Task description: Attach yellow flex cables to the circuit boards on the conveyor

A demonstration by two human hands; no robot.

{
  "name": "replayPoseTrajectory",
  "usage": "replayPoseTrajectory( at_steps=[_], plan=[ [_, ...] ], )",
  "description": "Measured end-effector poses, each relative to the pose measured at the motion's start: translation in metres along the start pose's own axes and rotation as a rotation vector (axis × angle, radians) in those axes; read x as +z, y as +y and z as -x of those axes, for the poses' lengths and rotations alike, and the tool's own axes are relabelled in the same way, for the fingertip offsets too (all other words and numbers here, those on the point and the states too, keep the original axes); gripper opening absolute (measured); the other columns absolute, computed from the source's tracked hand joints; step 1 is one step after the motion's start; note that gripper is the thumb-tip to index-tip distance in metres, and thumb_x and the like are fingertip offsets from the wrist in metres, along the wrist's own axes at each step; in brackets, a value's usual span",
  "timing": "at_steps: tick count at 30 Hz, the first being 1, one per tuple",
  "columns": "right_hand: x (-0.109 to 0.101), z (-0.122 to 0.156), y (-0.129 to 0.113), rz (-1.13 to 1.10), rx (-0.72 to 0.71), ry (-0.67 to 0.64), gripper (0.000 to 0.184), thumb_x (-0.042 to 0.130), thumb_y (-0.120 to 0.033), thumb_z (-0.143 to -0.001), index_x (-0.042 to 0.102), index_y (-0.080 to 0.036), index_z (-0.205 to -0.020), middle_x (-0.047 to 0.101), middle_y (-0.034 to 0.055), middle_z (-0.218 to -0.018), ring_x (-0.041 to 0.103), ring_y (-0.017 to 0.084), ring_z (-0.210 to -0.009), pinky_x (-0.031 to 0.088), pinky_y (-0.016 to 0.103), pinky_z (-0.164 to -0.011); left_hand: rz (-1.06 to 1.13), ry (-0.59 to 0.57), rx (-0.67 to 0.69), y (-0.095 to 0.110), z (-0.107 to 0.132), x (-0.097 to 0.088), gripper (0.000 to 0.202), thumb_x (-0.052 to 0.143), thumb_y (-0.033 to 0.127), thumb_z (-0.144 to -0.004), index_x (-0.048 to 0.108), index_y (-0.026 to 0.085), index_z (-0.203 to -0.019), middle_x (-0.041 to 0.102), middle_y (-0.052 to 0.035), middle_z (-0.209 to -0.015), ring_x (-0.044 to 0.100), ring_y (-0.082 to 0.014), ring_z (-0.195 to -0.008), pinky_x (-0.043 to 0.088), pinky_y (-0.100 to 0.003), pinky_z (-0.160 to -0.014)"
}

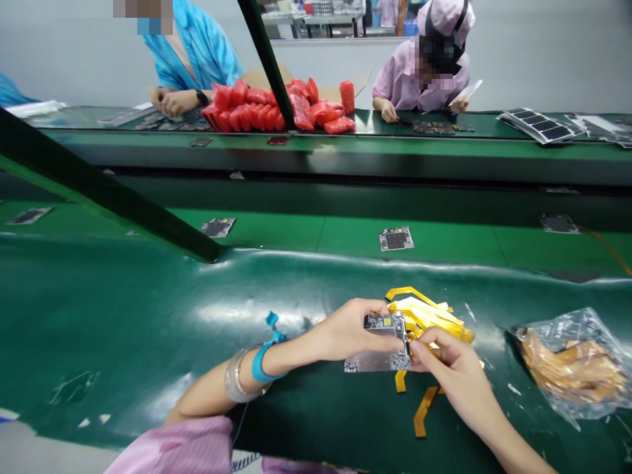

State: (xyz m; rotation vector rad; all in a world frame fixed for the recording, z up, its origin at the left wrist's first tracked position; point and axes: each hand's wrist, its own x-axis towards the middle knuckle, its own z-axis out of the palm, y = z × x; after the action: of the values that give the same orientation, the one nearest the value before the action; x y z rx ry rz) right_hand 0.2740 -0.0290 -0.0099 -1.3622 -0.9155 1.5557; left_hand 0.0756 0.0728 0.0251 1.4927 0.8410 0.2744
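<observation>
My left hand grips a small circuit board by its left and top edges, holding it just above the green mat. My right hand pinches at the board's right edge, fingers closed on the edge or on a yellow flex strip there; I cannot make out which. A loose pile of yellow flex strips lies right behind the board, and two more strips lie on the mat under my right hand. A blue strap and a clear bangle sit on my left wrist.
A clear plastic bag of orange-yellow strips lies at the right. Circuit boards ride on the green conveyor beyond the mat. Across it, two other people work beside red packets and black trays. A dark diagonal beam crosses at left.
</observation>
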Motion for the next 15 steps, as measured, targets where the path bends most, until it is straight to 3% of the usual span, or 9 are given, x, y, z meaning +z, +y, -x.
replayPoseTrajectory(
  at_steps=[9,15],
  plan=[
    [0.0057,-0.0008,-0.0027,-0.049,-0.029,0.122,0.042,0.08,-0.055,-0.078,0.063,-0.017,-0.07,0.068,0.0012,-0.069,0.069,0.016,-0.069,0.062,0.024,-0.07,-0.022,0.031,-0.021,0.004,0.0001,0.0005,0.033,0.078,0.042,-0.076,0.06,0.015,-0.079,0.054,0.0039,-0.075,0.045,-0.0112,-0.071,0.035,-0.022,-0.062],
    [0.004,-0.0002,0.002,-0.054,0.014,0.096,0.041,0.08,-0.054,-0.079,0.063,-0.018,-0.072,0.066,0.0001,-0.067,0.068,0.016,-0.068,0.063,0.026,-0.072,-0.005,0.024,0.016,0.0,-0.0012,0.0,0.032,0.077,0.042,-0.077,0.061,0.015,-0.081,0.057,0.0029,-0.078,0.047,-0.012,-0.074,0.037,-0.023,-0.066]
  ],
)
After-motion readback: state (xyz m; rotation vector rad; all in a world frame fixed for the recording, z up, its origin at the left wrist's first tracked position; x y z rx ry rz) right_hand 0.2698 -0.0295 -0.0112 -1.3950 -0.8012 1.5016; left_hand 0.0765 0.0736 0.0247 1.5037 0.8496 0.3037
